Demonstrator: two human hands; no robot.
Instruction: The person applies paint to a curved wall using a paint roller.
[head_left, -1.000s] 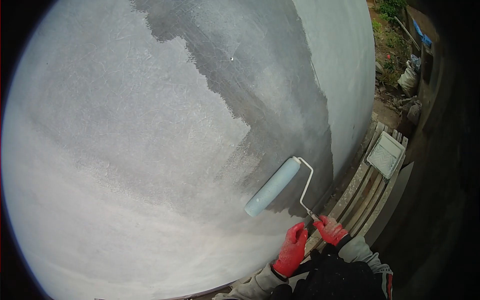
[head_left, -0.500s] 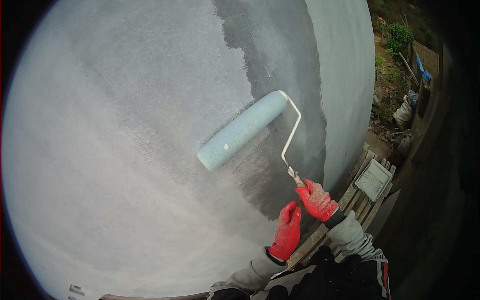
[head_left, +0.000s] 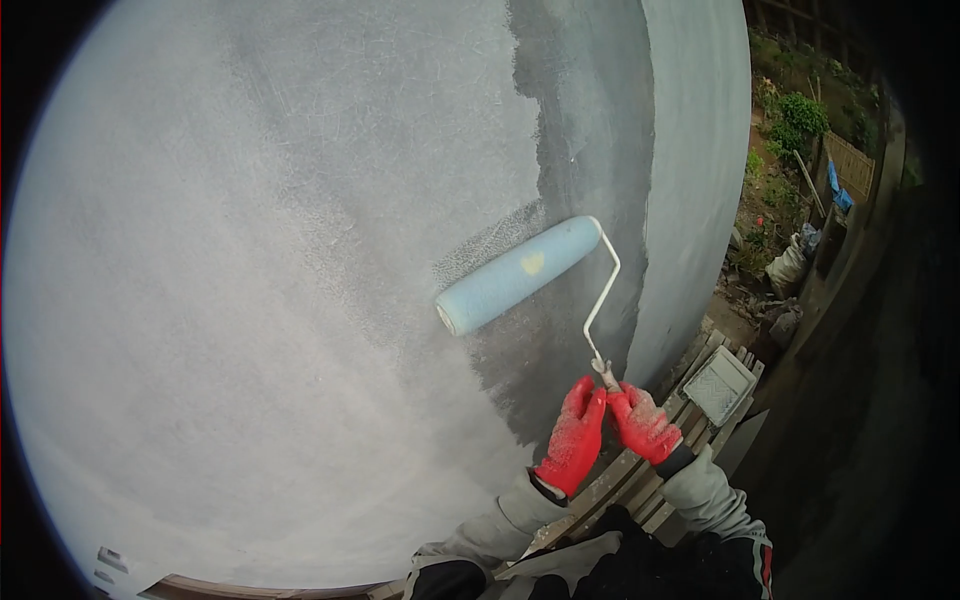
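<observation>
A paint roller with a long pale blue sleeve point(head_left: 520, 275) rests against the grey wall point(head_left: 330, 300), tilted up to the right. Its bent white wire frame point(head_left: 603, 300) runs down to a short paint-smeared handle point(head_left: 606, 374). My right hand point(head_left: 645, 428), in a red glove dusted with paint, is closed around that handle. Close beside it on the left, my left hand point(head_left: 574, 440), gloved in red too, has its fingers extended upward near the handle; whether they touch it I cannot tell. A small pale yellow patch marks the sleeve.
Wooden planks point(head_left: 690, 425) run below the wall at right, carrying a paint tray point(head_left: 720, 385). Darker unpainted-looking strips point(head_left: 590, 130) cross the wall. Beyond lie green plants point(head_left: 800, 118), a white sack point(head_left: 787, 268) and a blue cloth point(head_left: 838, 188).
The roller has moved down and right relative to the view, leaving a stippled patch above it. My left hand has come up closer to the handle. The view has shifted slightly.
</observation>
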